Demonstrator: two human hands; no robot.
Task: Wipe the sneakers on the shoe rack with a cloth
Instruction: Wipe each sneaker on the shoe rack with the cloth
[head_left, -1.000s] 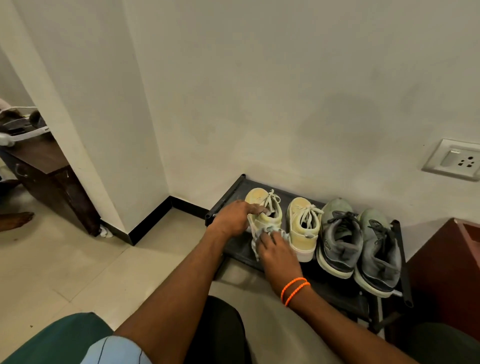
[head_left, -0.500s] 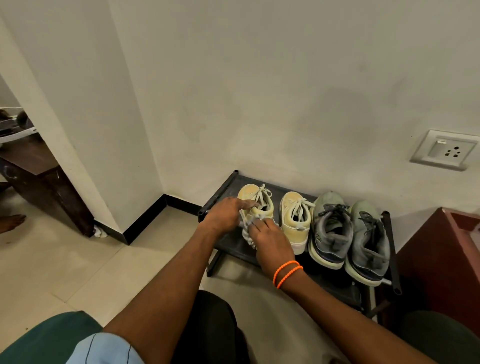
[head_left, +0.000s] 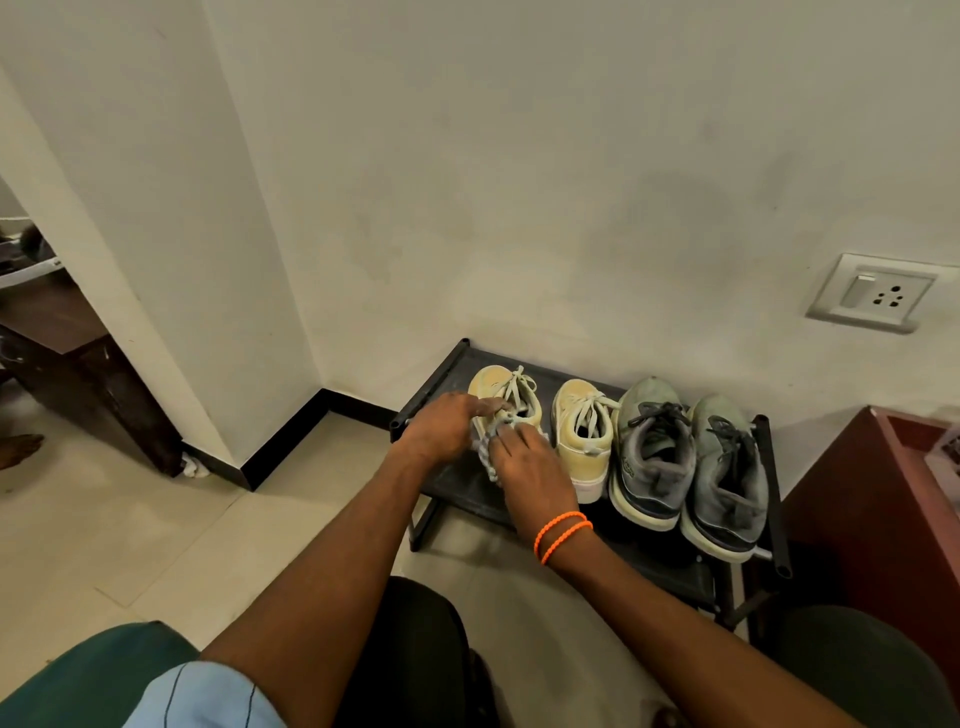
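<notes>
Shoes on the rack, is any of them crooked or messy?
Nothing stands out. The two yellow sneakers and two grey sneakers sit side by side on the black rack, toes to the wall. The far-left one is partly hidden by the hands and the cloth.

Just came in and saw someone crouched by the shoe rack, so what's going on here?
A person is cleaning shoes on the black shoe rack. The left hand steadies the leftmost yellow sneaker while the right hand presses a striped cloth against its heel end. The second yellow sneaker and the grey pair stand beside it, with no hand on them.
</notes>
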